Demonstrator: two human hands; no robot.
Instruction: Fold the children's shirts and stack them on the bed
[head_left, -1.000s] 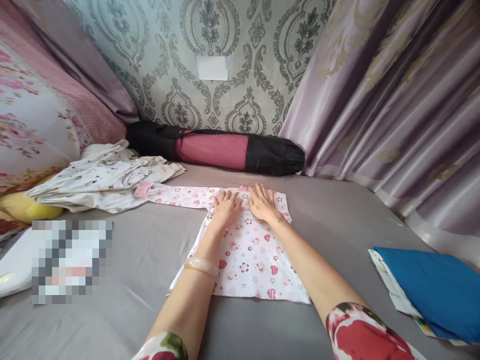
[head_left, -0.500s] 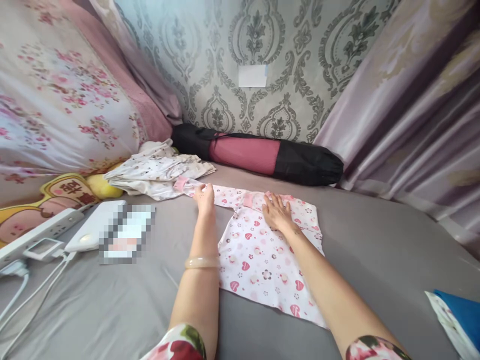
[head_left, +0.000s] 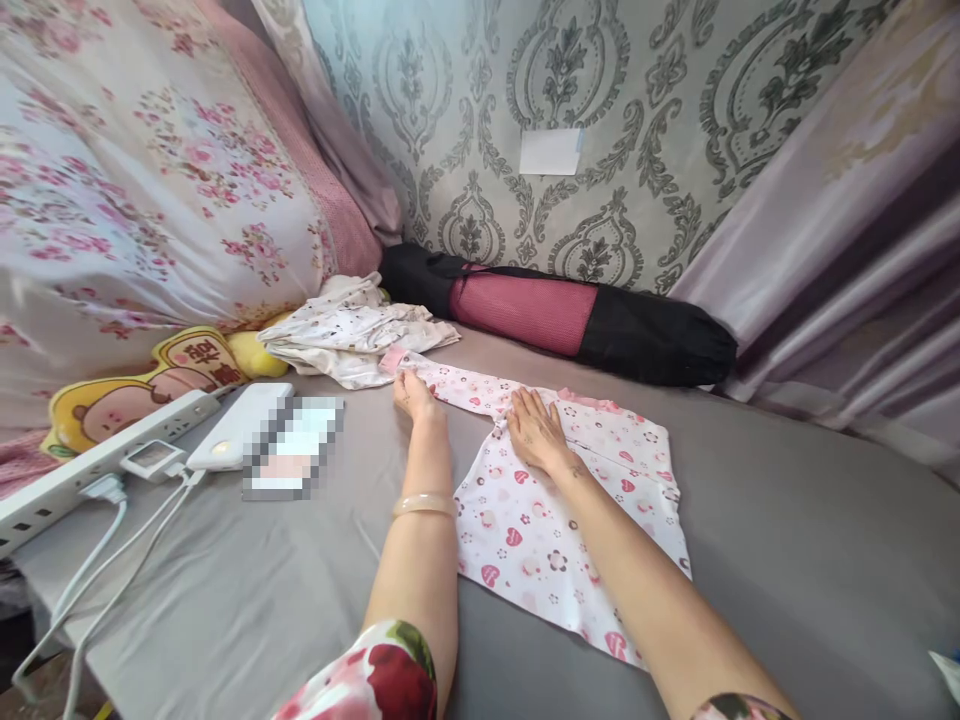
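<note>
A white long-sleeved top (head_left: 517, 500), printed with pink hearts and small flowers, lies spread on a grey sheet (head_left: 300, 580), its pink-edged neckline toward the wall (head_left: 405, 80) and its hem toward the wearer of the camera. The right hand (head_left: 536, 430) is open, palm down near the shoulder where the extended sleeve (head_left: 469, 388) joins the body, a placement that seems to keep the fabric flat and anchored. The left hand (head_left: 414, 395), its fingers partly curled, is at the sleeve's lower edge just beside the pink cuff (head_left: 393, 358); whether it pinches the cloth cannot be told from this angle. With one hand at each end, the sleeve runs nearly straight out to the left, its cuff reaching a heap of crumpled patterned clothing (head_left: 337, 330). How the opposite sleeve lies is unclear, though a crease crosses the upper body of the garment on that side.

Along the foot of the wall, a long black bag with a pink mesh panel (head_left: 521, 310) rests lengthwise, apart from the top. To the left, a white power strip (head_left: 142, 440) lies in front of a yellow cartoon cushion (head_left: 112, 405), its cables (head_left: 124, 560) running over the edge of the sheet, well apart from the garment. A pale bangle (head_left: 424, 503) circles the left forearm.
</note>
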